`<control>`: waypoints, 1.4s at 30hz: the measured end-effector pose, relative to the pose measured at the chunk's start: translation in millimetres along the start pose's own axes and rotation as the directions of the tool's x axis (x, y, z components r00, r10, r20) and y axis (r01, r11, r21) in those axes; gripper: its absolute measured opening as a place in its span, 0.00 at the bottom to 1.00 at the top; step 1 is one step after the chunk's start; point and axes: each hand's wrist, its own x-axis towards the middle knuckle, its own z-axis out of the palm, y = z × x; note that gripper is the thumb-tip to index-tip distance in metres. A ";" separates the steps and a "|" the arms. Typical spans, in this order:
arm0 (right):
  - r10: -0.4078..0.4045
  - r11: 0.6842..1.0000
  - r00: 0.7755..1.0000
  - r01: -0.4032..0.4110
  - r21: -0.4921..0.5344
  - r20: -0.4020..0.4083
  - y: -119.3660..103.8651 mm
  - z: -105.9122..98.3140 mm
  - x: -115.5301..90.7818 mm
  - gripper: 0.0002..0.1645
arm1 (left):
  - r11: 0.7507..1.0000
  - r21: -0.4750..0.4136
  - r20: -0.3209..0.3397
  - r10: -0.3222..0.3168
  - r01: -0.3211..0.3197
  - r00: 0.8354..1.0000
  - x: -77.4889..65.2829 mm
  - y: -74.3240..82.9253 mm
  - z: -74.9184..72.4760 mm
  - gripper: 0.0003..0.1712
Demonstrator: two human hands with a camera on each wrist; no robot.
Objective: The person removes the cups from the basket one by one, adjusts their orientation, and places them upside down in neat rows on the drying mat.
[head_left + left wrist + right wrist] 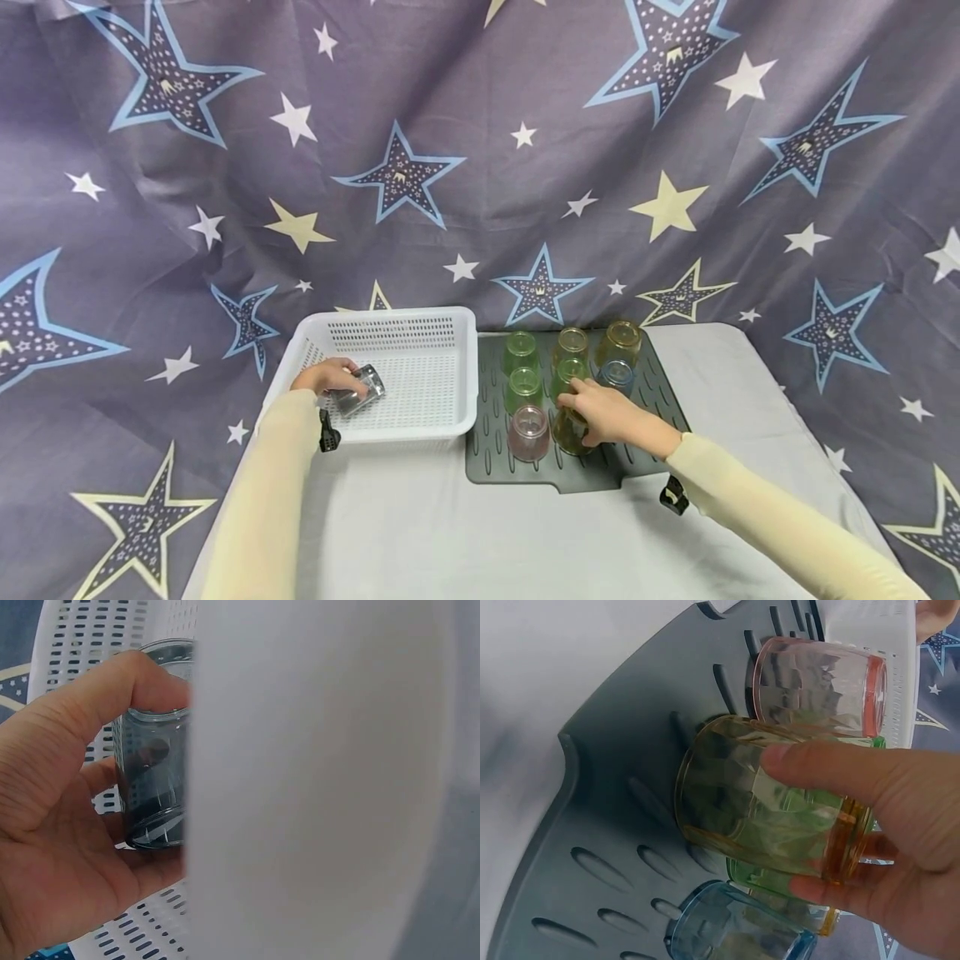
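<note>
In the head view my left hand [330,377] is inside the white plastic basket [469,375], holding a clear greyish glass [372,381] tilted over. The left wrist view shows thumb and fingers around that glass [154,780], while the basket wall hides its right part. My right hand [611,413] grips an amber glass [567,433] at the front of the dark grey drying mat [498,471]. Seen from the right wrist, the thumb lies along one side of this amber glass [724,799] and the fingers reach round its other side. Its rim end is down by the mat.
Upside-down glasses stand close around the right hand: a pink one [528,437] to the left, a blue one [617,377] behind, green ones [522,387] and more amber ones [621,342] farther back. A star-patterned curtain [487,208] hangs behind the white-covered table [450,533].
</note>
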 end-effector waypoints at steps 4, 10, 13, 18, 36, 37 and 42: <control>0.003 1.000 1.000 -0.003 0.001 -0.008 -1.1 0.4 -0.1 0.42 | 1.000 0.004 -0.010 -0.002 0.002 1.000 0.3 -1.0 -0.3 0.38; 0.005 1.000 1.000 -0.005 0.006 -0.015 -1.5 -0.1 0.3 0.42 | 0.999 0.013 -0.032 0.040 -0.040 0.999 -3.0 0.7 -1.3 0.39; 0.016 1.000 1.000 -0.016 0.005 -0.016 -0.4 -0.3 0.2 0.42 | 0.998 0.016 -0.062 0.069 -0.068 0.996 -4.6 2.7 -2.1 0.42; 0.021 1.000 0.999 -0.021 0.015 -0.025 0.2 -0.2 0.3 0.42 | 0.995 0.022 -0.132 0.102 -0.100 0.986 -6.4 7.2 -4.0 0.43; 0.017 0.999 1.000 -0.016 0.042 -0.019 -2.8 3.0 -1.8 0.41 | 0.967 -0.115 -0.248 0.195 -0.229 0.949 -15.7 14.6 7.0 0.40; 0.017 0.999 1.000 -0.016 0.042 -0.019 -2.5 3.0 -1.7 0.41 | 0.962 -0.128 -0.252 0.204 -0.241 0.946 -16.2 16.3 6.6 0.39; 0.021 0.999 1.000 -0.021 0.042 -0.018 -1.0 3.2 -1.6 0.41 | 0.947 -0.181 -0.251 0.218 -0.267 0.943 -15.2 27.1 1.9 0.40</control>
